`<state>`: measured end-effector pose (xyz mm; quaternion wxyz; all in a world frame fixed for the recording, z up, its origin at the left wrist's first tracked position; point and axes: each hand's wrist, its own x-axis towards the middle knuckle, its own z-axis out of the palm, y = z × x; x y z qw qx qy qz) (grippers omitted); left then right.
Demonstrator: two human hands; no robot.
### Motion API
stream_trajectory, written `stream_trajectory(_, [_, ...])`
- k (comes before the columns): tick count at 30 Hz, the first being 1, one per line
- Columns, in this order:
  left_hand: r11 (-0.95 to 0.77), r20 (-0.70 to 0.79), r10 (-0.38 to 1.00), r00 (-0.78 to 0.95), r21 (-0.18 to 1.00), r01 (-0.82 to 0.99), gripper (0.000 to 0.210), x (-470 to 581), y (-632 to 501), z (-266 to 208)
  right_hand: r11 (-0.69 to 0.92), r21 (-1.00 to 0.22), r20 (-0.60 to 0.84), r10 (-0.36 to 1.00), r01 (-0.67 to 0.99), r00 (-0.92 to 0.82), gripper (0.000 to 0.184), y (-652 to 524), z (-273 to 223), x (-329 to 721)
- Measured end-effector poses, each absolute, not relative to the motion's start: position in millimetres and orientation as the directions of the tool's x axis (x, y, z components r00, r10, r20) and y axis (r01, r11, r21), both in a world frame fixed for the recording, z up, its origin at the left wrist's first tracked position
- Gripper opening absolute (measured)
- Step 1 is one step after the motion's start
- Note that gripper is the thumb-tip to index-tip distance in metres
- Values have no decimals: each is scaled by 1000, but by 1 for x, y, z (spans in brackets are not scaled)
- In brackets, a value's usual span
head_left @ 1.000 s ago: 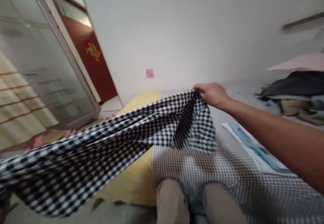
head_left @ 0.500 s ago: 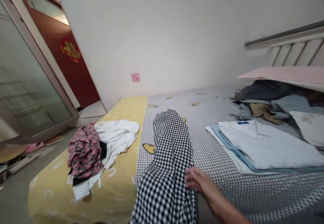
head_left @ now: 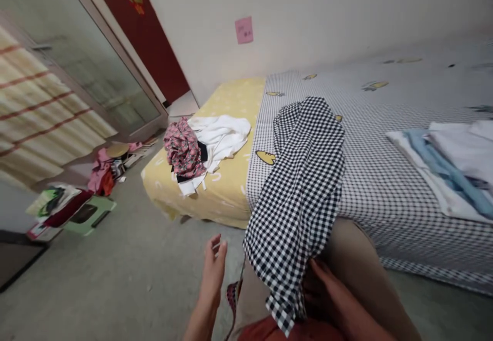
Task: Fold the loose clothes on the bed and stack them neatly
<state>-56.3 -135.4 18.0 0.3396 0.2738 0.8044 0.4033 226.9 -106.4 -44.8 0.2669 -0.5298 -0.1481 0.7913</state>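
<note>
A black-and-white checked garment (head_left: 300, 176) lies lengthwise over the bed's edge. Its near end hangs over my lap. My left hand (head_left: 214, 266) is raised above the floor, left of the garment, with its fingers apart and nothing in it. Low on the garment's right side, my right hand (head_left: 325, 279) touches its edge; most of its fingers are hidden by cloth and shadow, so its grip does not show. To the left, a bunched pink floral garment (head_left: 183, 146) rests beside a crumpled white garment (head_left: 227, 133).
The bed has a yellow cover (head_left: 223, 202) on the left and a grey checked sheet (head_left: 370, 171) on the right. Folded shirts (head_left: 458, 171) are stacked at right. A green stool (head_left: 90, 218) and piled items stand on the floor at left.
My view has tilted down and turned left. My left hand has come into view. My right hand has moved from beside the garment's middle to its near end, which now hangs over my lap.
</note>
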Motion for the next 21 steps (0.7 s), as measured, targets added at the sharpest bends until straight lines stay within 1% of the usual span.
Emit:
stream_trajectory(2, [615,-447,665,-598,782,99,60,-58,-120,-11,-846,-465,-760,533,-260,-373,84,-104,-42,224])
stream_trajectory(4, [639,-499,684,-531,762,107,54,-48,-112,-30,-864,-422,-728,503,-274,-465,86,-104,-39,222])
stream_trajectory(5, [632,-496,698,-516,766,118,52,-41,-111,-35,-860,-422,-701,510,-288,-498,83,-106,-38,222])
stream_trajectory(6, [605,-458,725,-515,781,158,51,-34,-113,-35,-850,-432,-670,527,-302,-523,80,-108,-35,222])
stream_trajectory(7, [544,-370,774,-513,804,240,51,-28,-117,-31,-836,-450,-636,547,-314,-545,75,-110,-32,224])
stream_trajectory(8, [441,-235,841,-487,820,365,52,-23,-122,-24,-822,-469,-601,566,-324,-565,71,-113,-28,225])
stream_trajectory(9, [294,-72,911,-406,803,518,53,-21,-128,-15,-813,-481,-568,574,-328,-590,68,-114,-23,227])
stream_trajectory(10, [107,91,962,-256,739,665,54,-21,-134,-5,-810,-487,-541,573,-326,-616,65,-116,-18,229])
stream_trajectory(11, [-93,212,976,-58,635,767,56,-22,-139,5,-809,-493,-525,570,-320,-632,64,-116,-12,230])
stream_trajectory(12, [-263,261,955,141,527,808,60,-24,-143,13,-806,-500,-519,571,-316,-636,62,-116,-6,231])
stream_trajectory(13, [-377,250,923,291,451,809,64,-25,-146,19,-802,-507,-521,577,-315,-629,62,-115,-2,232])
stream_trajectory(14, [-442,213,897,387,407,800,67,-25,-147,23,-795,-516,-522,586,-319,-620,63,-114,2,232])
stream_trajectory(15, [-461,172,887,429,395,794,64,-24,-146,24,-784,-527,-510,600,-327,-617,66,-113,5,232])
stream_trajectory(16, [-445,138,893,428,411,796,55,-22,-144,23,-771,-541,-484,613,-337,-624,69,-112,8,232])
stream_trajectory(18, [-348,106,934,342,502,792,25,-16,-137,20,-748,-576,-414,614,-329,-672,74,-111,9,232])
stream_trajectory(19, [-272,102,960,262,570,776,19,-13,-132,19,-745,-600,-398,595,-293,-698,73,-112,9,233])
stream_trajectory(21, [-67,59,998,34,718,692,25,-11,-123,27,-750,-632,-439,554,-195,-707,61,-114,9,235])
